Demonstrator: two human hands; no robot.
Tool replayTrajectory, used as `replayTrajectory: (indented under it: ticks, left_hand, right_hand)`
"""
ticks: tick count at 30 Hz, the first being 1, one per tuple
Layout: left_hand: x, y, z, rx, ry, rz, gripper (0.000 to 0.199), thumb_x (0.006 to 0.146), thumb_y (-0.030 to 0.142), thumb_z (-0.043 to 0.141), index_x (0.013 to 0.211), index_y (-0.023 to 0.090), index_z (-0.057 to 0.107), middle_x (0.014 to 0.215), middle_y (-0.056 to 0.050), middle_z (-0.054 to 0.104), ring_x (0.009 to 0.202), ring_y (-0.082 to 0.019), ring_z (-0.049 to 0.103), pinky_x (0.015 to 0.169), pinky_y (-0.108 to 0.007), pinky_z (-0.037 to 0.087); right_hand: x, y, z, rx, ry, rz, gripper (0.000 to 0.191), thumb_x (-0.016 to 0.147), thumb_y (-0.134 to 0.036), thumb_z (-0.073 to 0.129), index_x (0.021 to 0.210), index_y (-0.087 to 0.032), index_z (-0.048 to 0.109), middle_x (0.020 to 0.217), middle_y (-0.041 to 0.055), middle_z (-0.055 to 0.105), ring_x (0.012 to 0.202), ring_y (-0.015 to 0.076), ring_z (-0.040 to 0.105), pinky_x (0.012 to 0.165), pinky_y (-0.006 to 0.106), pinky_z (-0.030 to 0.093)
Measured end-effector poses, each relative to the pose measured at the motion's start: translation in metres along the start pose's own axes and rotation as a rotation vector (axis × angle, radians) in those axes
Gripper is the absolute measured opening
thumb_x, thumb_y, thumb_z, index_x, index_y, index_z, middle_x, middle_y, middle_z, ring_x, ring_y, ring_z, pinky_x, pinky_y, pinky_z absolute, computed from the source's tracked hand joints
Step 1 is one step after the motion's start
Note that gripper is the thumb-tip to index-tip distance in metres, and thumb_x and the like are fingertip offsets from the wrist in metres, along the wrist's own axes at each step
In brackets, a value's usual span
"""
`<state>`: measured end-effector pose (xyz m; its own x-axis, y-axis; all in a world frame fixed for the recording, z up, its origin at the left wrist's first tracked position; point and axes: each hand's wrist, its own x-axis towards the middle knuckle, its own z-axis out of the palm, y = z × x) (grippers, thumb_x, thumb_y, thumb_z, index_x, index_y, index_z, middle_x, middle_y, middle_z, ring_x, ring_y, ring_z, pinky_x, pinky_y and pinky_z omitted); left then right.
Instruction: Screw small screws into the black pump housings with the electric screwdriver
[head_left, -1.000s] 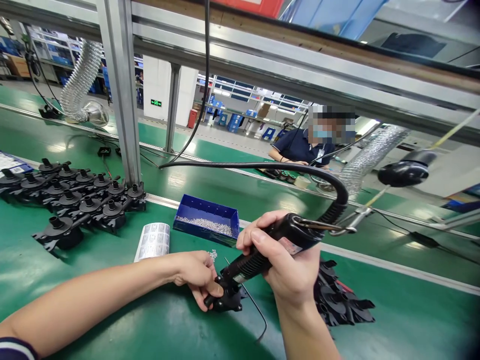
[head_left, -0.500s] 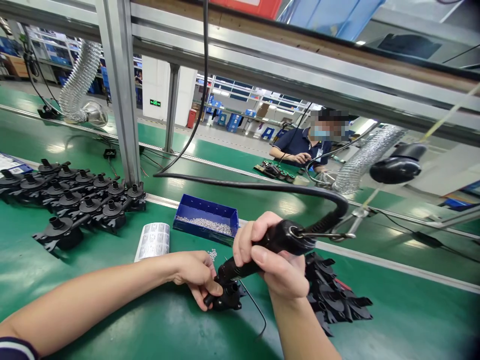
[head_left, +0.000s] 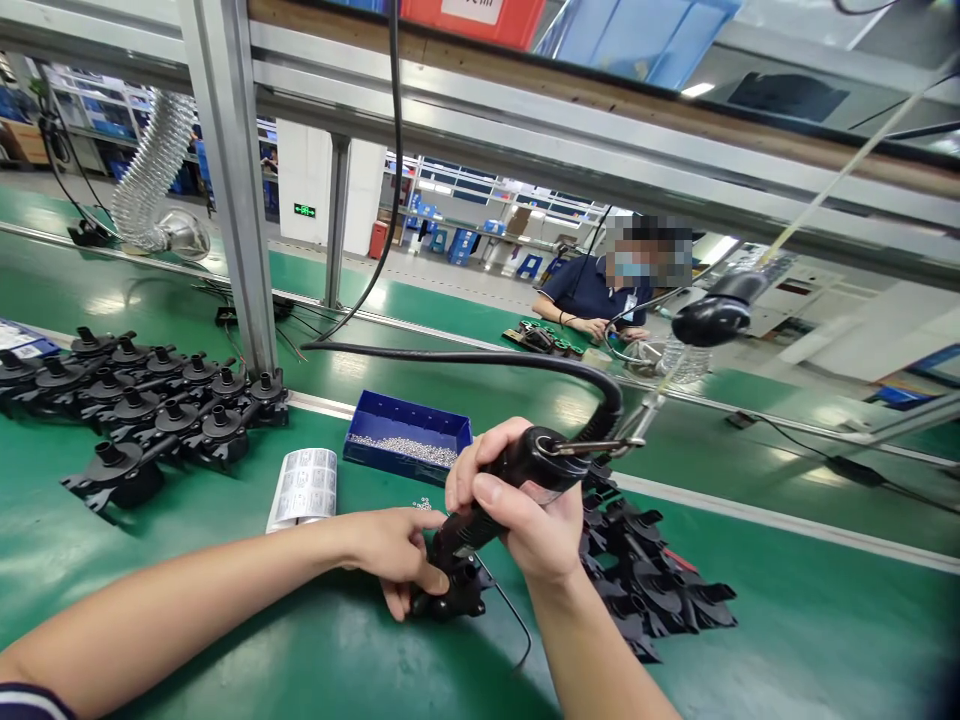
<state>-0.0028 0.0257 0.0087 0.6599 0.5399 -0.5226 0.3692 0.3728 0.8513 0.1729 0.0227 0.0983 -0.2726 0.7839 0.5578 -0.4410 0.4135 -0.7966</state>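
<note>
My right hand (head_left: 517, 500) is wrapped round a black electric screwdriver (head_left: 536, 468), held tilted with its lower end down at a small black pump-like plastic part (head_left: 457, 590). The tip is hidden behind my fingers and the part. My left hand (head_left: 397, 555) grips that part low over the green bench, thumb on top and index finger reaching towards the tool's lower end. A thin black cable (head_left: 514, 615) runs out from the part. Just beyond my left hand lie a few small metal nuts or screws (head_left: 422, 505), too small to tell which.
A blue bin (head_left: 409, 432) holds many small metal pieces. Beside it stands a roll of labels (head_left: 306, 485). Similar black parts fill the left (head_left: 135, 405) and right (head_left: 652, 570) sides. The screwdriver's cord (head_left: 465, 355) and hanging cord weight (head_left: 712, 318) cross above; a co-worker (head_left: 592, 290) sits opposite.
The screwdriver and my right hand have shifted a little left, and the tool stands somewhat steeper. The hanging weight has swung left. My left index finger has straightened towards the tool.
</note>
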Motion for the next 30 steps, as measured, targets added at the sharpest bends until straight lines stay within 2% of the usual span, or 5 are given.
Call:
replayTrajectory:
  ticks: [7, 11, 20, 26, 30]
  left_hand:
    - [-0.038, 0.03, -0.007, 0.757, 0.242, 0.012, 0.053, 0.08, 0.069, 0.092, 0.109, 0.025, 0.081, 0.105, -0.005, 0.08, 0.096, -0.029, 0.075, 0.073, -0.032, 0.051]
    - [-0.038, 0.027, -0.024, 0.881, 0.206, 0.037, 0.03, 0.095, 0.036, 0.082, 0.124, 0.027, 0.088, 0.109, -0.007, 0.085, 0.104, -0.03, 0.078, 0.081, -0.032, 0.052]
    - [0.007, -0.007, -0.037, 1.287, 0.474, 0.162, 0.076, 0.099, 0.003, 0.05, 0.164, 0.038, 0.069, 0.123, -0.013, 0.07, 0.102, -0.029, 0.079, 0.089, -0.036, 0.061]
    - [0.003, -0.006, -0.036, 1.285, 0.495, 0.137, 0.066, 0.102, 0.006, 0.051, 0.156, 0.035, 0.077, 0.123, -0.013, 0.069, 0.098, -0.03, 0.078, 0.088, -0.038, 0.061]
    - [0.005, -0.004, -0.037, 1.193, 0.589, 0.086, 0.031, 0.106, 0.015, 0.06, 0.11, 0.019, 0.09, 0.118, -0.016, 0.071, 0.103, -0.033, 0.078, 0.093, -0.041, 0.061]
  right_hand:
    - [-0.002, -0.021, 0.002, -0.094, 0.206, -0.064, 0.01, 0.097, -0.017, 0.083, 0.1, -0.023, 0.076, 0.076, -0.0003, 0.075, 0.065, 0.0204, 0.076, 0.065, 0.033, 0.066]
    - [-0.004, -0.032, -0.006, -0.201, 0.19, -0.125, 0.011, 0.099, -0.018, 0.085, 0.101, -0.023, 0.076, 0.077, 0.0009, 0.075, 0.066, 0.0227, 0.077, 0.065, 0.036, 0.067]
    - [-0.002, -0.03, -0.011, -0.303, 0.164, -0.098, 0.011, 0.1, -0.017, 0.085, 0.1, -0.023, 0.076, 0.078, 0.0006, 0.077, 0.068, 0.0224, 0.08, 0.064, 0.032, 0.068]
    - [-0.001, -0.024, -0.008, -0.388, 0.153, 0.027, 0.015, 0.098, -0.027, 0.088, 0.095, -0.021, 0.074, 0.073, 0.0018, 0.075, 0.066, 0.0241, 0.079, 0.062, 0.033, 0.065]
    - [0.002, -0.009, -0.005, -0.437, 0.156, 0.1, 0.021, 0.096, -0.034, 0.089, 0.095, -0.021, 0.073, 0.075, 0.0027, 0.075, 0.067, 0.025, 0.078, 0.063, 0.035, 0.062]
